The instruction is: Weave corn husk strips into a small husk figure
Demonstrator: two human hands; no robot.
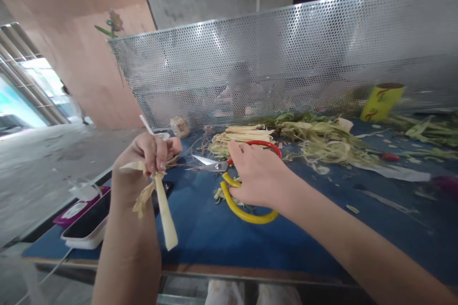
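My left hand (152, 150) pinches a pale strip of dried husk (165, 214), whose wide end hangs down over the blue table. A crumpled, browner scrap (143, 200) dangles beside it from the same fingers. In my right hand (257, 171) are scissors (250, 217) with one red and one yellow handle loop. The blades are parted and point left toward the husk strip, without touching it. Below my right hand, small pale green bits (218, 195) lie on the table, partly hidden by the scissors.
Bundled pale husk strips (246, 136) and a heap of green-yellow leaves (322, 138) lie toward the back. A yellow tube (382, 102) stands at the back right, before a perforated metal screen (286, 57). At left are a phone-like device (88, 224) and a purple box (77, 209).
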